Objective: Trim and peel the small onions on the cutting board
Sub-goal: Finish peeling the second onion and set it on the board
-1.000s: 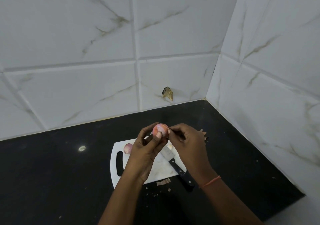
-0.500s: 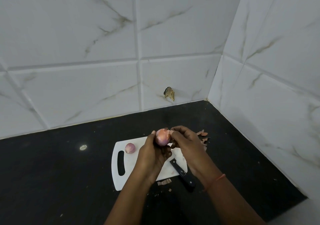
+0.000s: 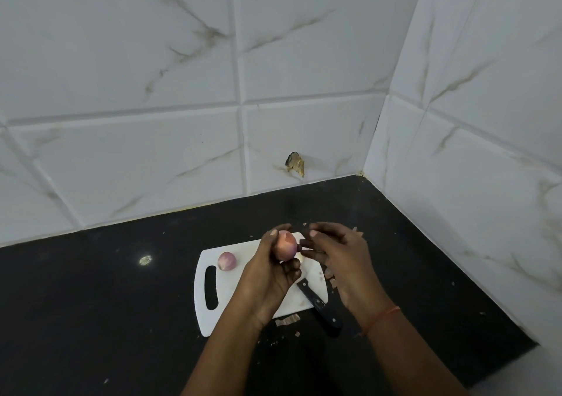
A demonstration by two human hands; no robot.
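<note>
My left hand (image 3: pixel 267 277) grips a small pinkish onion (image 3: pixel 285 245) above the white cutting board (image 3: pixel 225 301), thumb and fingers curled round it. My right hand (image 3: pixel 337 258) hovers just to the onion's right with its fingers loosely curled; its fingertips are close to the onion, and I cannot tell whether they pinch any skin. A second small purple onion (image 3: pixel 227 260) lies on the board's far left, near the handle slot. A black-handled knife (image 3: pixel 317 303) rests across the board's near right corner, its blade partly hidden under my left hand.
The board lies on a black counter (image 3: pixel 91 304) in a corner of white marbled wall tiles. Scraps of onion skin (image 3: pixel 287 319) lie by the board's near edge, and more sit beyond my right hand. A pale spot (image 3: pixel 145 260) marks the counter at left.
My right hand has drawn away a little to the right of the onion. My left hand has turned the onion and kept hold of it.
</note>
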